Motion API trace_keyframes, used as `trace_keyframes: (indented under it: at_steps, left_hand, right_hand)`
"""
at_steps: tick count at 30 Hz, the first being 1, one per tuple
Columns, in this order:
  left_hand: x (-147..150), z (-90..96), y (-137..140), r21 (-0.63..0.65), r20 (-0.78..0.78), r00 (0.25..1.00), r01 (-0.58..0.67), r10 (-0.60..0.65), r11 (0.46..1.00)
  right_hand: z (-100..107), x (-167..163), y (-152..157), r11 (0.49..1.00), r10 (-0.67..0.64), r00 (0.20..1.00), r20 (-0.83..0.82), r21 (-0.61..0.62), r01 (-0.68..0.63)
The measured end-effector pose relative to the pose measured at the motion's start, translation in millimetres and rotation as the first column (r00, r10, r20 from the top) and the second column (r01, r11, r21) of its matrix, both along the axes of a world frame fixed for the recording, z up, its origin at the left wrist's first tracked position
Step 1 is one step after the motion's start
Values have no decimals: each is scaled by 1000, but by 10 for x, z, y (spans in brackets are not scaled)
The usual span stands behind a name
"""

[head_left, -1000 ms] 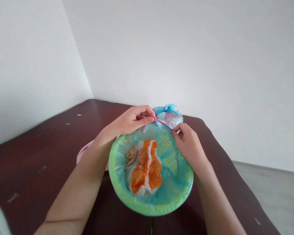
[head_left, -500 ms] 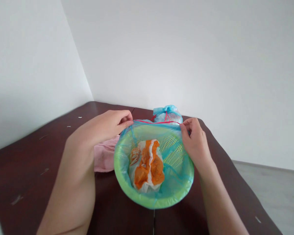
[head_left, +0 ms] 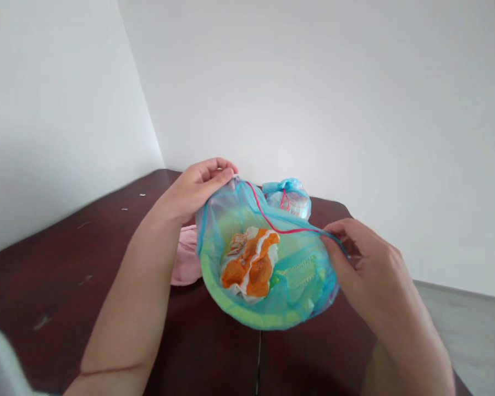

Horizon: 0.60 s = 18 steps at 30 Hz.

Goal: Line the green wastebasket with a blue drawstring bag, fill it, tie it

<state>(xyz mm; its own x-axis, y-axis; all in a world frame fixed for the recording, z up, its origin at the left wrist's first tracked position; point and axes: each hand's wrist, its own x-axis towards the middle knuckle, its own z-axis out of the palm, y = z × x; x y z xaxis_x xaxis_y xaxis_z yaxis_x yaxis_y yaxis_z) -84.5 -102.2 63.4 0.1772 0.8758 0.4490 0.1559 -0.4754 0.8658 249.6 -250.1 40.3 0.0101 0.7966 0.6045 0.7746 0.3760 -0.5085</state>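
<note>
A translucent blue trash bag (head_left: 235, 203) with a red drawstring (head_left: 268, 221) lines a light green plastic basket (head_left: 218, 300). My left hand (head_left: 198, 187) pinches the bag's edge at the far left, lifted above the rim. On the right, my right hand (head_left: 358, 258) grips the bag's edge between thumb and fingers, beside the rim. The bag still covers the near rim. Inside lies a crumpled orange and white wrapper (head_left: 256, 264), with something green partly hidden by the bag film next to it.
Behind the basket sits a tied blue bag (head_left: 289, 198) with a red string. A pink cloth (head_left: 186, 258) lies left of the basket on the dark red table (head_left: 119, 264), where small white scraps are scattered. White walls rise behind the table's far edge.
My left hand has risen, pulling the bag's edge up. My right hand has moved right and nearer, drawing its side outward. The red drawstring now sags between them.
</note>
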Motion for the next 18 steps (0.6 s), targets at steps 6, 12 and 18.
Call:
trace_keyframes:
  at_steps: [6,12,18]
  left_hand:
    - [54,33,-80,-49,356,927,140,-114,989]
    - [168,21,-96,-43,399,898,223,-188,974]
    - [106,65,-116,17,283,936,212,-208,977]
  right_hand:
    - [44,-121,147,991,47,873,-486,134,22]
    - [82,9,283,974,180,509,-842,80,-211]
    - [133,225,458,970,206,390,-897,137,-199]
